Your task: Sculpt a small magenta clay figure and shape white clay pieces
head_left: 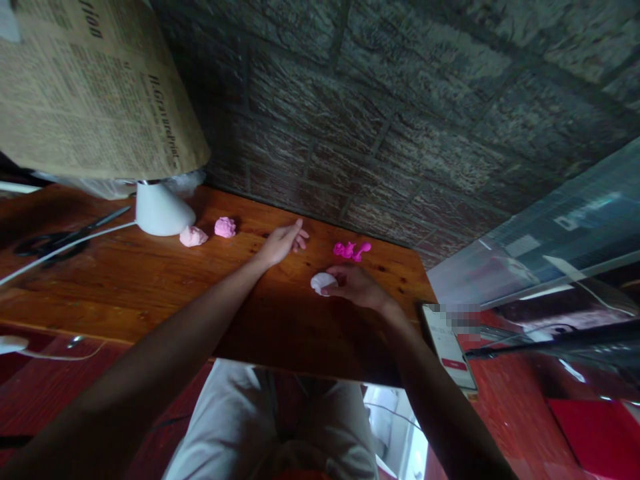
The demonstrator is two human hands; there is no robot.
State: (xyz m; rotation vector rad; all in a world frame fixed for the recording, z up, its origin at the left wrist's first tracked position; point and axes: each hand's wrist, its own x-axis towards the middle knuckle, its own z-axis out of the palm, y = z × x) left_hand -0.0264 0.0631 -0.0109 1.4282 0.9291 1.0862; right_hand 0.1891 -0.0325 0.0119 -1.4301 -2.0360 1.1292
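My right hand [356,283] grips a rounded white lump of clay [323,283] between thumb and fingers, low over the wooden table [300,327]. Just behind that hand lie bright magenta clay pieces [351,251] in small rounded shapes. My left hand [283,243] rests on its side near the wall edge of the table, fingers loosely bent and apart, nothing in it. Left of it sit a pink lump of clay [225,227] and a paler, peach-pink lump [193,236], both crumpled on the surface.
A lamp with a white base [163,210] and newsprint shade [100,93] stands at the left. Black scissors [65,241] lie beside its white cord [70,251]. A tablet or phone [449,347] rests at the right edge. A brick wall [350,133] borders the back.
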